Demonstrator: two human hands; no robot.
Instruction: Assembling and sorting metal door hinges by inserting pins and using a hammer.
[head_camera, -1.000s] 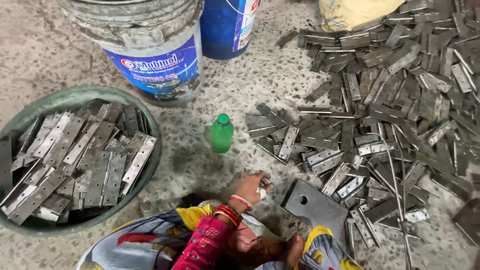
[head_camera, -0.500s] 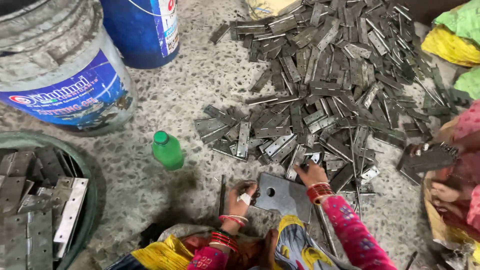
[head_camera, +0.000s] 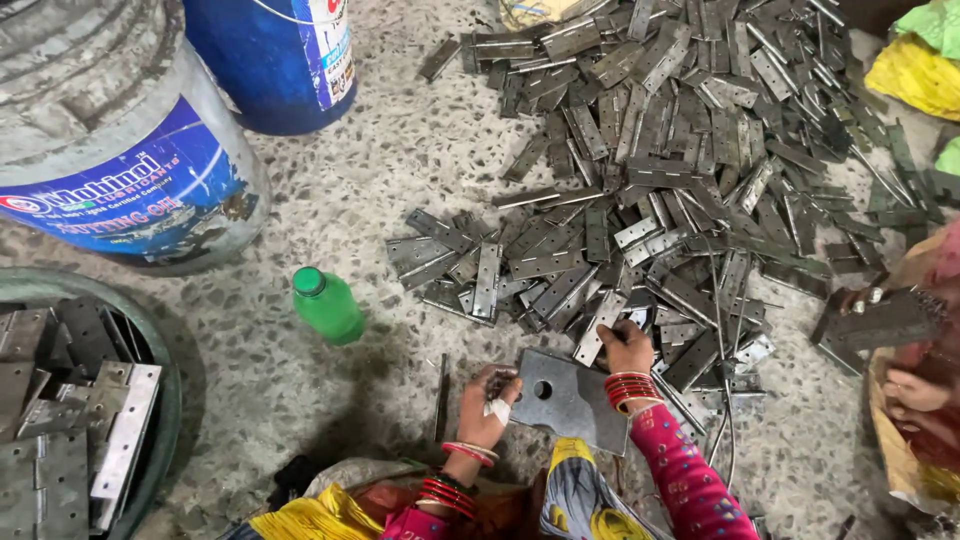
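A flat grey metal plate (head_camera: 572, 398) with a round hole lies on the speckled floor (head_camera: 380, 190), just in front of the person. The left hand (head_camera: 487, 405), a white bandage on one finger, is curled at the plate's left edge. The right hand (head_camera: 628, 350) rests at the plate's upper right corner, fingers on a hinge (head_camera: 600, 327) at the near edge of a big pile of hinges (head_camera: 680, 170) spreading beyond the plate. Left of the plate stands a small green bottle (head_camera: 326, 305). Farther left are a grey bucket (head_camera: 110, 130), a blue drum (head_camera: 275, 55) and a green basin (head_camera: 160, 400) of hinges. Right of the plate, another person's hands (head_camera: 905, 385) hold a hinge.
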